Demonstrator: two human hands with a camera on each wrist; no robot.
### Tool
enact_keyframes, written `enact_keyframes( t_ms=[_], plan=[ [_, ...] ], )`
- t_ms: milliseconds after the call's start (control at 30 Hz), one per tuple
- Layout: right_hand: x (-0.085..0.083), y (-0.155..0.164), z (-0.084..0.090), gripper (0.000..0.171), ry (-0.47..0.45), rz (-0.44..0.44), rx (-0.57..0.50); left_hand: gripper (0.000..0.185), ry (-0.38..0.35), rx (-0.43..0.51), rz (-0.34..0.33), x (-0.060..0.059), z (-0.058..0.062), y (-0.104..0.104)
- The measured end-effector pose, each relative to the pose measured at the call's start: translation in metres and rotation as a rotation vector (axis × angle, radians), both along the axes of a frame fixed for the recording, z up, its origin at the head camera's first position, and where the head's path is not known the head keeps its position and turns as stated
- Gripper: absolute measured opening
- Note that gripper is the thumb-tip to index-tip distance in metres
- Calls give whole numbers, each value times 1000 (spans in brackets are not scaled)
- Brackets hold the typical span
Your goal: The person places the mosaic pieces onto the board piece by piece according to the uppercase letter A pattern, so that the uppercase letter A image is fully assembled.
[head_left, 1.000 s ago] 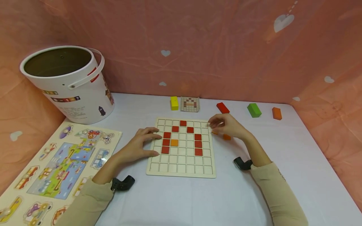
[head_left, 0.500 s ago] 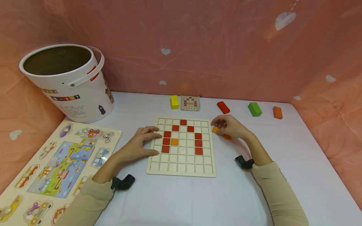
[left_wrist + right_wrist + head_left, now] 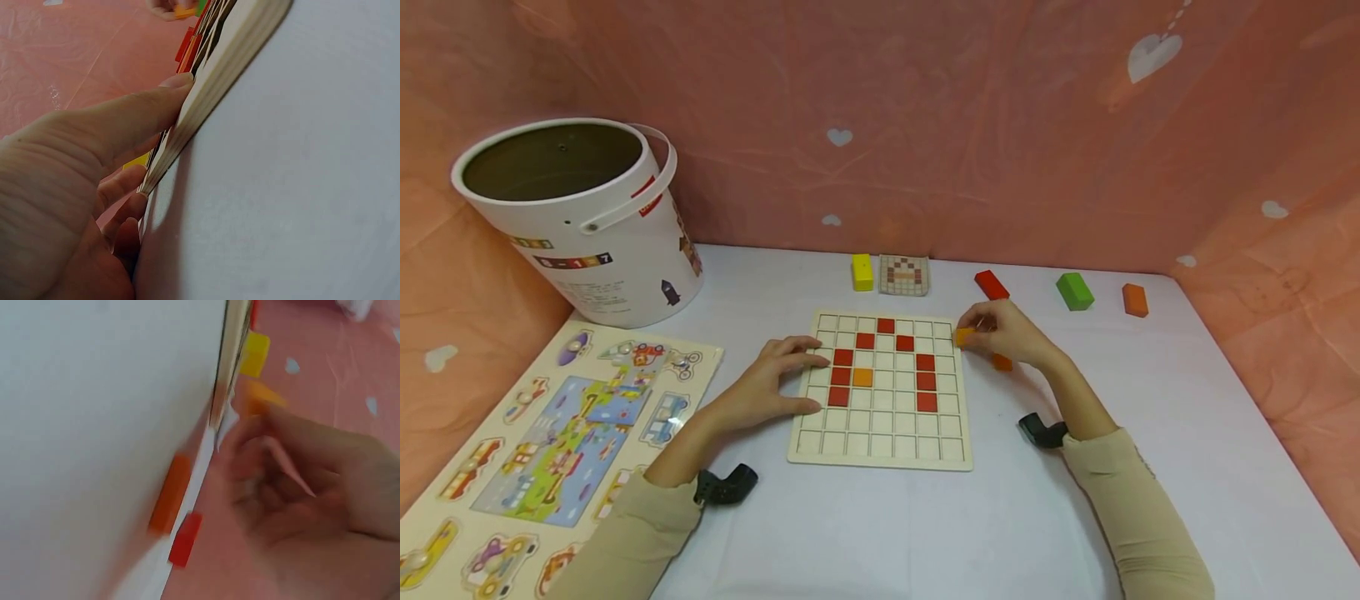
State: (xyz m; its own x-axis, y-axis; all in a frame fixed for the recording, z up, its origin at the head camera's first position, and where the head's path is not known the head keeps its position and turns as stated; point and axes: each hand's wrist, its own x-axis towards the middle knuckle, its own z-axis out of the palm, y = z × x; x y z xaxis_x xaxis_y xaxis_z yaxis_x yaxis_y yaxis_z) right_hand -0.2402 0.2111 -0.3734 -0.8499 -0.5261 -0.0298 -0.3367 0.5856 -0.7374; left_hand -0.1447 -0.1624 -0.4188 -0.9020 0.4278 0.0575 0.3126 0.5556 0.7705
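Note:
A square wooden grid board (image 3: 880, 447) lies on the white table in the head view, with several red tiles (image 3: 926, 382) and an orange tile (image 3: 862, 378) in its cells. At its left edge rests my left hand (image 3: 763, 385), thumb and fingers spread along the rim; the left wrist view shows the thumb (image 3: 144, 109) on that rim. My right hand (image 3: 1009, 335) pinches a small orange tile (image 3: 964, 337) at the board's upper right edge. The right wrist view has this tile blurred at the fingertips. Partly under the right hand, another orange piece (image 3: 1002, 362) lies on the table.
Behind the board are a yellow block (image 3: 862, 272), a small pattern card (image 3: 905, 276), a red block (image 3: 992, 285), a green block (image 3: 1075, 292) and an orange block (image 3: 1135, 301). A white bucket (image 3: 617, 283) and a picture puzzle board (image 3: 632, 467) stand at the left.
My right hand has picked up the orange tile from beside the board and brought it slightly left, to the board's edge. The left hand stays in place.

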Motion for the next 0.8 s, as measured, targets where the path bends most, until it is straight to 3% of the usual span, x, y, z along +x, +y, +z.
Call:
enact_keyframes(
  t_ms=[133, 333, 567, 800],
  plan=[
    [5, -26, 9, 16, -62, 34, -94, 59, 6, -14, 2, 1, 0, 0],
    [12, -73, 20, 17, -218, 244, -158, 59, 11, -28, 14, 1, 0, -1],
    [13, -100, 15, 12, -172, 410, -37, 59, 11, -27, 9, 0, -1, -1],
    [13, -103, 10, 11, -185, 439, 36, 59, 11, -22, 6, -1, 0, 0]
  ],
)
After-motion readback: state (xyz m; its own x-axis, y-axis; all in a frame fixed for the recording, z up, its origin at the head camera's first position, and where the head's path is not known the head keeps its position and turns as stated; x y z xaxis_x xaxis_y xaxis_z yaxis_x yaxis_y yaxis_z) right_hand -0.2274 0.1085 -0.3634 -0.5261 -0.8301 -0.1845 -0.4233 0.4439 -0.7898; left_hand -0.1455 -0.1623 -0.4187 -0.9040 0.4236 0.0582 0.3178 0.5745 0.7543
